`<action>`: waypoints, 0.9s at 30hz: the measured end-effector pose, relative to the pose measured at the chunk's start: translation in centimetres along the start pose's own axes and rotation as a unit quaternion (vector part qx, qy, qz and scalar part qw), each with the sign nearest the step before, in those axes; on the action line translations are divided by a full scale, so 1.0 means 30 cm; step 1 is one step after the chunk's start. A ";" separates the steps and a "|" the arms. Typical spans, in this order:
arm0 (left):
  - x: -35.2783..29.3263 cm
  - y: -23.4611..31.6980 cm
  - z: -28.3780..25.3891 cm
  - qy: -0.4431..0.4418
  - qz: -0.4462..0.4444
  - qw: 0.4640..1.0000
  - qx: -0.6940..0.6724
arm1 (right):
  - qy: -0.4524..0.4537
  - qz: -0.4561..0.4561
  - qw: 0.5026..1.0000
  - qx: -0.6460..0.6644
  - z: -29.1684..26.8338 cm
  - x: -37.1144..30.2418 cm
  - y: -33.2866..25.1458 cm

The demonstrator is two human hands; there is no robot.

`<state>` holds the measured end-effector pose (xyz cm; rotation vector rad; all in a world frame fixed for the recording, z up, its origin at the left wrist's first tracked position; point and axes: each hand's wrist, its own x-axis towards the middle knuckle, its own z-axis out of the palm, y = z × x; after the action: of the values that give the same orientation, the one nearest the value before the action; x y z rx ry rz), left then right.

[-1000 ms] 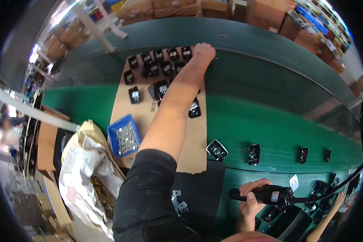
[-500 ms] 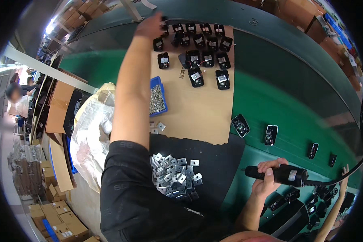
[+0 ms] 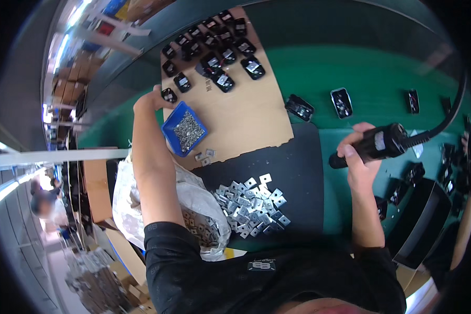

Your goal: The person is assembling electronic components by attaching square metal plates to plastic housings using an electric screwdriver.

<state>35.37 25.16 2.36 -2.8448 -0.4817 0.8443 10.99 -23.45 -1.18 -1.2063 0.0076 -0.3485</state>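
My left hand (image 3: 153, 99) is at the left edge of the cardboard sheet, its fingers closed on the side of a small black plastic housing (image 3: 168, 95). Just below that housing sits a blue bin (image 3: 168, 129) of small metal screws or similar fasteners. My right hand (image 3: 362, 154) grips a black electric screwdriver (image 3: 380, 144) above the green bench. The driver's narrow end points left and its cable runs up to the right. Several more black housings, such as this one (image 3: 253, 68), stand in rows on the cardboard (image 3: 240, 118), many with a silver plate inside.
Square metal plates with holes (image 3: 248, 206) lie heaped on a black mat (image 3: 303, 172). Open housings (image 3: 341, 103) are spaced along the green surface. A white sack (image 3: 126, 183) hangs beside my left arm. A black box (image 3: 421, 222) and another person's forearm (image 3: 463, 225) are at right.
The view has turned and shifted. My left hand has drawn back from the far row to near the blue bin, with a housing in its fingers. My right hand still holds the screwdriver.
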 end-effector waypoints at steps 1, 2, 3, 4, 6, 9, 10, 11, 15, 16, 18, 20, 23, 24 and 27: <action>-0.005 -0.004 -0.004 0.010 0.007 1.000 0.008 | -0.006 -0.002 1.000 -0.005 -0.012 -0.008 0.001; -0.007 0.000 -0.008 0.019 0.012 1.000 0.015 | 0.001 -0.005 1.000 -0.010 -0.017 -0.014 -0.003; -0.022 0.015 -0.030 0.018 0.016 0.999 0.021 | 0.003 -0.007 1.000 -0.013 -0.022 -0.017 -0.001; -0.049 0.031 -0.066 0.068 0.049 0.995 0.050 | 0.008 -0.004 1.000 -0.014 -0.027 -0.020 0.001; -0.054 -0.015 -0.133 0.171 0.103 0.977 0.069 | -0.003 -0.023 1.000 0.019 -0.022 -0.019 0.010; -0.172 0.200 -0.178 0.303 0.191 0.933 -0.044 | 0.000 -0.033 0.999 0.006 -0.034 -0.020 0.022; -0.286 0.309 -0.182 0.300 0.228 0.923 -0.073 | 0.004 -0.024 1.000 0.005 -0.026 -0.021 0.012; -0.370 0.446 -0.151 0.294 0.273 0.910 -0.107 | 0.006 -0.022 1.000 -0.008 -0.035 -0.030 0.011; -0.625 0.805 0.102 0.218 0.346 0.912 -0.032 | -0.020 -0.057 0.998 -0.015 -0.037 -0.031 0.024; -0.646 0.856 0.174 0.208 0.385 0.898 -0.040 | -0.015 -0.057 0.998 -0.008 -0.026 -0.033 0.018; -0.680 0.922 0.265 0.168 0.388 0.904 -0.064 | -0.013 -0.050 0.999 -0.003 -0.017 -0.032 0.018; -0.644 0.942 0.317 0.199 0.407 0.887 -0.085 | -0.013 -0.058 0.998 0.010 -0.016 -0.031 0.020; -0.629 0.941 0.334 0.240 0.435 0.860 -0.115 | 0.001 -0.062 0.998 0.022 -0.025 -0.024 0.020; -0.641 0.936 0.329 0.246 0.427 0.863 -0.109 | 0.000 -0.073 0.997 0.027 -0.024 -0.013 0.019; -0.728 0.879 0.334 0.291 0.451 0.830 -0.150 | -0.002 -0.065 0.997 0.031 -0.034 -0.013 0.025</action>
<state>19.53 -6.67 -0.64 -3.3388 0.9529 -0.1241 10.61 -24.04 -2.29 -1.1496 -0.0846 -0.4569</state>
